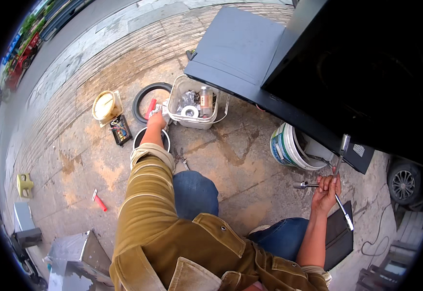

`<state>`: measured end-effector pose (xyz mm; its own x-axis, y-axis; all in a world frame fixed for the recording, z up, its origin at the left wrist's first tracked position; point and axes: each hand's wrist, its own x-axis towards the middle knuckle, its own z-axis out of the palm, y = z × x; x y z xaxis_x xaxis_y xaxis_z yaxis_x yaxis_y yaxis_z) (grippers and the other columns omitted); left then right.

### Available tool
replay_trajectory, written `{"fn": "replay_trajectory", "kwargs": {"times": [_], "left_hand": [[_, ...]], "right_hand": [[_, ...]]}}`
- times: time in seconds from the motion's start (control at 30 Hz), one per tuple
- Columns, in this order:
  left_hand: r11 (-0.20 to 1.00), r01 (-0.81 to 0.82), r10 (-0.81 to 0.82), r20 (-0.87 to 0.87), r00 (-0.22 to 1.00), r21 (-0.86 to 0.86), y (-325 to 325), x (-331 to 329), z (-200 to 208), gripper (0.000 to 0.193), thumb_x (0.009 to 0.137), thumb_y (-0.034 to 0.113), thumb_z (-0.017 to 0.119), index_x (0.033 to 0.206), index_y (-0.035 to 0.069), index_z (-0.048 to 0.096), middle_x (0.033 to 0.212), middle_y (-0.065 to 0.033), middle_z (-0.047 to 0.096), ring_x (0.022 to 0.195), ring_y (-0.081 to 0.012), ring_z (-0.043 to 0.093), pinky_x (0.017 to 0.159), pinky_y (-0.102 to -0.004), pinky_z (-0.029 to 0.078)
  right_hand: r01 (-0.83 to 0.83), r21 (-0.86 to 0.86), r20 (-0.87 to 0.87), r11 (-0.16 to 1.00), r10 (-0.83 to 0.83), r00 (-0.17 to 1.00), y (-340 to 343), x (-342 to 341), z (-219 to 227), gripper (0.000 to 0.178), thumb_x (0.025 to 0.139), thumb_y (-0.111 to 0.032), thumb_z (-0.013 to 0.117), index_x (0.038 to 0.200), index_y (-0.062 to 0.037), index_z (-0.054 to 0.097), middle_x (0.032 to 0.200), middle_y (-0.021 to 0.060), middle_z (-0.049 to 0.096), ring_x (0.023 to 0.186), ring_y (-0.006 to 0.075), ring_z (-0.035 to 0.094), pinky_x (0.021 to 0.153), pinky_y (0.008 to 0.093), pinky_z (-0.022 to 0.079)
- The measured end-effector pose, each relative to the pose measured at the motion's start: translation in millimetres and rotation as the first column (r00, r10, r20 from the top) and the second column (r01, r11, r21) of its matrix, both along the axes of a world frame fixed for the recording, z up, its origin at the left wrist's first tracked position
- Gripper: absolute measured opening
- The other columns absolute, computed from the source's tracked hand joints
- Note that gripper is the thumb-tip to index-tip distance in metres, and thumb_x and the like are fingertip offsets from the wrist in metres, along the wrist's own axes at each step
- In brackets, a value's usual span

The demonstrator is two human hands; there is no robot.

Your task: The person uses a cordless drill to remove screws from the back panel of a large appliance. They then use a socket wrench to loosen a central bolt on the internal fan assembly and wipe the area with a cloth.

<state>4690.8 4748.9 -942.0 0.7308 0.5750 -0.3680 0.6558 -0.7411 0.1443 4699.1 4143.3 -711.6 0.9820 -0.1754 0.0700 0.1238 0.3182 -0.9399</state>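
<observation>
My right hand (pixel 327 191) is closed around a three-way socket wrench (pixel 338 167), its metal arms spreading out on several sides of the fist. My left hand (pixel 156 120) reaches forward, fingers bent and closed beside a white crumpled rag (pixel 160 107) and a red cylindrical handle (pixel 150 107); its fingertips are too small and covered to show what they grip. Under my left forearm stands a dark bucket with a white rim (pixel 167 142). Just right of that hand is a white square bucket (pixel 199 122) holding a tape roll (pixel 189 111) and a jar (pixel 206 101).
A grey cabinet (pixel 238 46) with a dark opening overhangs the right. Beneath it leans a white bucket (pixel 280 145). Beyond my left hand lie a black tyre (pixel 137 105), a tub of pale paste (pixel 105 106) and a black wired box (pixel 120 130). A red-handled scraper (pixel 99 200) rests on the paving.
</observation>
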Motion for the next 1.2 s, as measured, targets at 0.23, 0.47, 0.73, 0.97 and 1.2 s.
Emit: {"fn": "replay_trajectory", "kwargs": {"times": [0.23, 0.47, 0.73, 0.97, 1.2], "left_hand": [[1.0, -0.016, 0.016, -0.002, 1.0, -0.015, 20, 6, -36, 0.095, 0.067, 0.018, 0.076, 0.142, 0.01, 0.019, 0.146, -0.0172, 0.02, 0.13, -0.0284, 0.034, 0.103, -0.0364, 0.035], [0.984, 0.172, -0.161, -0.213, 0.964, 0.038, -5, 2, -71, 0.058, 0.072, 0.019, 0.069, 0.123, 0.004, 0.047, 0.111, -0.0211, 0.059, 0.103, -0.0327, 0.058, 0.088, -0.0394, 0.046], [0.971, -0.238, 0.219, 0.343, 0.914, 0.012, 86, -12, -78, 0.027, 0.086, 0.021, 0.049, 0.095, -0.002, 0.062, 0.095, -0.019, 0.063, 0.089, -0.0315, 0.061, 0.077, -0.0422, 0.046], [0.167, 0.599, 0.986, 0.124, -0.113, -0.783, 139, -47, 31, 0.036, 0.092, 0.02, 0.037, 0.11, -0.005, 0.055, 0.112, -0.0186, 0.059, 0.099, -0.0299, 0.059, 0.09, -0.0417, 0.048], [-0.114, 0.976, 0.935, 0.311, 0.168, -0.186, -40, -37, 256, 0.035, 0.091, 0.018, 0.041, 0.114, -0.007, 0.052, 0.12, -0.0191, 0.053, 0.114, -0.0298, 0.049, 0.105, -0.0444, 0.032]], "right_hand": [[-0.036, 0.009, 0.041, 0.999, 0.036, 0.999, 7, 3, 30, 0.031, 0.093, -0.018, 0.049, 0.116, 0.0021, 0.051, 0.059, -0.0031, 0.033, 0.05, 0.0073, 0.032, 0.066, 0.0287, 0.04], [0.037, 0.033, 0.024, 0.999, -0.038, 0.999, 21, -13, 32, 0.032, 0.09, -0.016, 0.051, 0.115, 0.004, 0.051, 0.059, -0.0021, 0.035, 0.051, 0.0081, 0.033, 0.066, 0.0285, 0.04], [0.012, 0.018, 0.067, 1.0, -0.013, 0.998, 26, -3, 35, 0.032, 0.091, -0.016, 0.05, 0.115, 0.0047, 0.051, 0.058, -0.0025, 0.035, 0.051, 0.0075, 0.034, 0.066, 0.0274, 0.041], [0.0, 0.102, 0.06, 0.995, -0.006, 0.998, 20, 8, 30, 0.031, 0.091, -0.016, 0.05, 0.115, 0.0053, 0.051, 0.059, -0.0024, 0.035, 0.052, 0.0078, 0.034, 0.067, 0.0276, 0.04], [-0.036, 0.152, 0.086, 0.988, 0.023, 0.996, 8, 13, 30, 0.031, 0.092, -0.015, 0.049, 0.115, 0.0056, 0.049, 0.06, -0.002, 0.035, 0.052, 0.0079, 0.034, 0.066, 0.0276, 0.039]]}}
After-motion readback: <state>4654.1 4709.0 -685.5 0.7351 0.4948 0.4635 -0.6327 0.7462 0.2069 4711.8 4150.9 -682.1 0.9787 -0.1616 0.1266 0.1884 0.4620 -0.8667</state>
